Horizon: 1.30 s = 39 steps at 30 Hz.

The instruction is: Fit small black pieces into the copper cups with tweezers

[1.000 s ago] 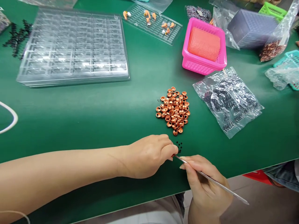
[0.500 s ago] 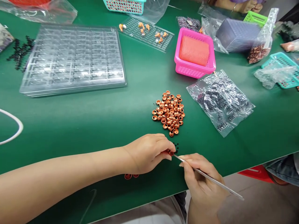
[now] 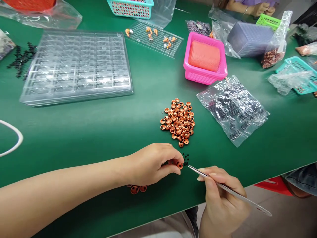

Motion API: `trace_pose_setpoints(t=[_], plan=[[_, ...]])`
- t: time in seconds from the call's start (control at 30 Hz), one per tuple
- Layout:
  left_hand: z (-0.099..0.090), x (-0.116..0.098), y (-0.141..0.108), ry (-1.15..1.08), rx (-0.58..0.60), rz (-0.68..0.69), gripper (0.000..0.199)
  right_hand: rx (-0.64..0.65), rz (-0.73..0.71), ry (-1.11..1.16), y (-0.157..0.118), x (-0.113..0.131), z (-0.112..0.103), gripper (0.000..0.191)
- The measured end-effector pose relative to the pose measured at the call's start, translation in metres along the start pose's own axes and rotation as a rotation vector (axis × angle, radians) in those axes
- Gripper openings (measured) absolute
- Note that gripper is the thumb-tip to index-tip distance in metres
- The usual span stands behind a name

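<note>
Between thumb and fingers, my left hand pinches a small copper-coloured cup piece, its hollow side turned towards the right. My right hand grips a slim silvery pointed metal tool like a pen. The tool's tip rests by a cluster of tiny black bits, just right of the held piece and apart from it. Above my left hand lies a heap of similar copper-coloured cup pieces. A few more cup pieces lie below my left wrist, partly hidden by it.
Stacked clear plastic trays lie at left. Behind are a pink basket holding an orange-red roll and a tray with orange pieces. A clear bag of dark parts lies right. Another person's hands show at the back.
My right hand has drawn the tool's tip off the copper-coloured piece, moving right and slightly down. My left hand still holds the piece, which is now more exposed.
</note>
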<state>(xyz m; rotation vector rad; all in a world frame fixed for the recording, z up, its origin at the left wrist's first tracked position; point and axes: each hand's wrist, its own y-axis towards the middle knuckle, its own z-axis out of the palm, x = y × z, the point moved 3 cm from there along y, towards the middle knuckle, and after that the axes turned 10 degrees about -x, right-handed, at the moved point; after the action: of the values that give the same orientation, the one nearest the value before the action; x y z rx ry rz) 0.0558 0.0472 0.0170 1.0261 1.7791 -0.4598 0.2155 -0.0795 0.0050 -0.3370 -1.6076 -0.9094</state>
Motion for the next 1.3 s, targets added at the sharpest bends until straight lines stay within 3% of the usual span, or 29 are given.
trace_pose_setpoints(t=[0.27,0.5,0.63,0.8,1.07,1.3], plan=[[-0.003,-0.005,-0.001,0.193,0.094,-0.004,0.009,-0.003,0.004,0.011,-0.001,0.000,0.000,0.021],[-0.026,-0.020,-0.008,0.373,0.265,-0.135,0.003,0.029,0.015,-0.008,-0.001,0.000,0.001,0.022],[-0.029,-0.019,-0.003,0.472,0.179,-0.137,0.013,0.064,0.027,-0.019,-0.003,-0.002,-0.001,0.024],[-0.014,-0.012,0.013,0.591,0.012,-0.076,0.019,0.081,0.025,-0.013,-0.004,-0.003,-0.003,0.026],[0.001,-0.004,0.031,0.664,0.002,-0.093,0.010,0.115,0.016,0.005,-0.001,-0.005,-0.004,0.027],[0.003,-0.009,0.019,0.653,-0.055,0.016,0.011,0.112,0.020,-0.026,0.001,-0.001,-0.009,0.025]])
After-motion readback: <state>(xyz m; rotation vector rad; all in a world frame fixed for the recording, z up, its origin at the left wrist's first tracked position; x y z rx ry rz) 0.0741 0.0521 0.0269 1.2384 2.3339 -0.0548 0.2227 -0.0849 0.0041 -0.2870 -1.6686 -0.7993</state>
